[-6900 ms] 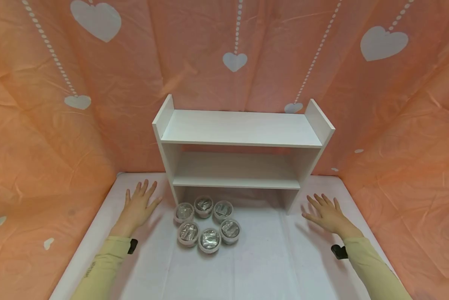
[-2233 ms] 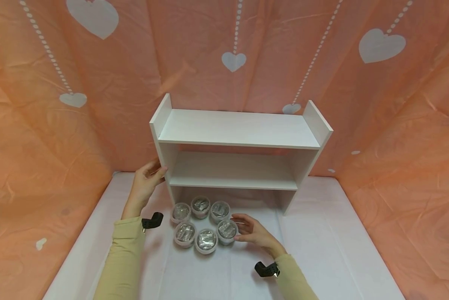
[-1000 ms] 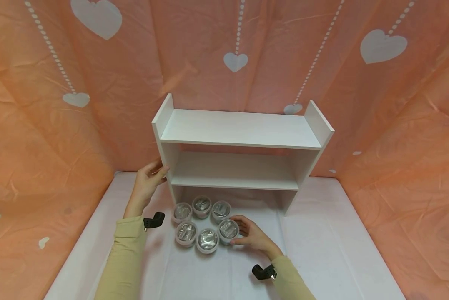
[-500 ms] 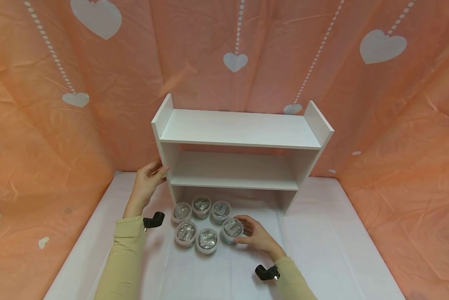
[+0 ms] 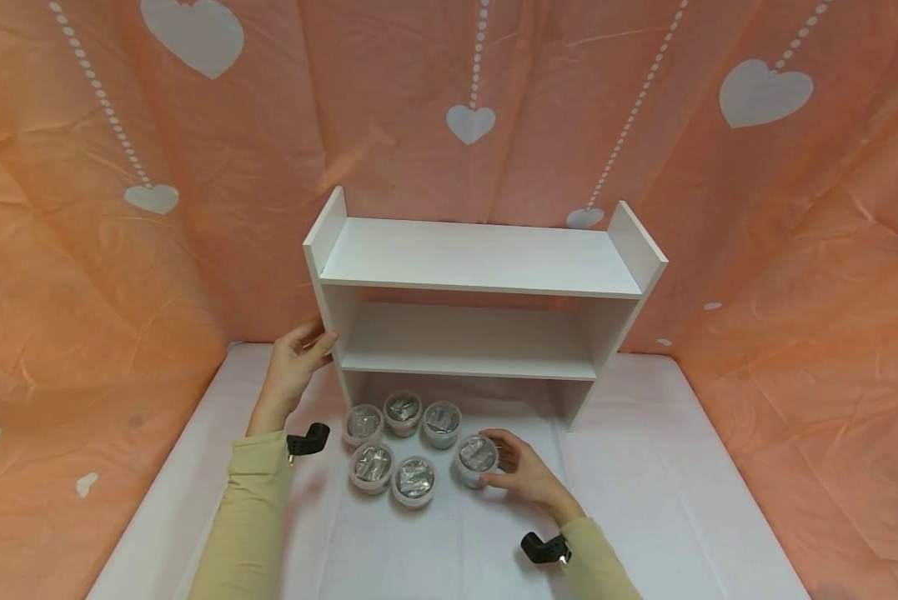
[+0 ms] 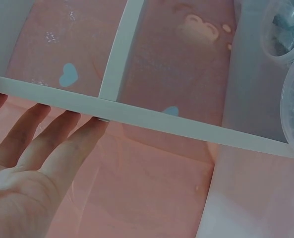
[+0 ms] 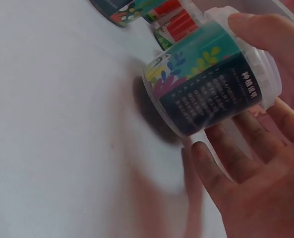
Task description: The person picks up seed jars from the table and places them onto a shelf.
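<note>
My right hand (image 5: 529,473) holds a small lidded plastic cup (image 5: 477,455), thumb at its clear lid and fingers round the far side. In the right wrist view this cup (image 7: 201,82) has a teal and navy label with leaf pictures and printed planting instructions; a dark shadow lies beside its base. My left hand (image 5: 291,367) rests against the left side panel of a white shelf unit (image 5: 479,257). In the left wrist view its nearly straight fingertips touch that panel (image 6: 151,119). Several similar cups (image 5: 414,482) stand grouped left of the held one.
The shelf unit has two boards, with the cups in front of its open bottom space. A white cloth (image 5: 388,550) covers the table. Orange sheets with white hearts (image 5: 471,124) hang behind and at both sides.
Both hands came inward from resting flat at the sides. My left hand reached the shelf's side panel. My right hand took hold of the nearest right cup and moved it rightward, away from the group.
</note>
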A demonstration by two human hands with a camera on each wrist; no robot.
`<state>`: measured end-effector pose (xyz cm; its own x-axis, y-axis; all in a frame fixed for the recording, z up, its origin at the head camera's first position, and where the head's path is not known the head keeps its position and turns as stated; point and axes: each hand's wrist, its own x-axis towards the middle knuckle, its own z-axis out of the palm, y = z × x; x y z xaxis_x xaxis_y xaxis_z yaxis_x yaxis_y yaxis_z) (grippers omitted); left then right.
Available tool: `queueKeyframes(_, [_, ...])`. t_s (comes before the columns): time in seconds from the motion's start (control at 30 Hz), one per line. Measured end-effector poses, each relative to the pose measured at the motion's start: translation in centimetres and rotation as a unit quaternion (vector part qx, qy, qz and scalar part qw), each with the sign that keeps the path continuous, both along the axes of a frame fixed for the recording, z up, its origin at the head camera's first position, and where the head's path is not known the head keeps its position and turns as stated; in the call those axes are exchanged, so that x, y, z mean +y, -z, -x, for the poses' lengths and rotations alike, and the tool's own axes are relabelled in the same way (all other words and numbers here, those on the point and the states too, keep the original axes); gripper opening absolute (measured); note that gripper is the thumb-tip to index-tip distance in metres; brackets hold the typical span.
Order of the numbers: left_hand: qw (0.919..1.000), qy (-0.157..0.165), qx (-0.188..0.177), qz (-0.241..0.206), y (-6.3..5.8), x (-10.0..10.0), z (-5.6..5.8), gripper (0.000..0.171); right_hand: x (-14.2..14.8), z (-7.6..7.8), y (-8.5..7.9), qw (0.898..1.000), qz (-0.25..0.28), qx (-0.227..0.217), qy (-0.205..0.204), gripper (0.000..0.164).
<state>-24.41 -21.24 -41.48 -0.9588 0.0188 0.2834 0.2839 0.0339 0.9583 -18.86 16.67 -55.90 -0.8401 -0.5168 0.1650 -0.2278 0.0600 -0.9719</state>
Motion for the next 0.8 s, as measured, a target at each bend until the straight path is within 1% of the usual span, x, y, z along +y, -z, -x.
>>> queueKeyframes(0.1, [1.0,0.001,0.0,0.001,0.0,0.0,0.0,0.053,0.1,-0.2,-0.3,1.0,-0.008,0.004,0.008,0.064])
queueKeyframes(0.23, [1.0,0.001,0.0,-0.001,-0.1,0.0,0.0,0.053,0.2,-0.5,-1.1,1.0,-0.014,-0.01,0.02,0.064])
queueKeyframes(0.37, [1.0,0.0,-0.001,-0.003,-0.1,0.0,0.0,0.052,0.4,-0.6,-2.1,0.999,-0.007,-0.022,0.023,0.065])
queueKeyframes(0.47, [1.0,-0.002,-0.003,-0.002,-0.1,0.0,0.0,0.052,0.6,-0.6,-2.9,1.0,-0.001,-0.018,0.023,0.066])
queueKeyframes(0.63, [1.0,-0.002,-0.007,0.0,-0.1,0.0,0.0,0.053,1.0,-0.5,-4.0,1.0,-0.003,0.001,0.024,0.064])
queueKeyframes(0.8, [0.9999,-0.002,-0.011,0.007,-0.1,0.0,-0.1,0.054,1.3,-0.3,-5.2,1.0,-0.003,-0.005,0.026,0.063])
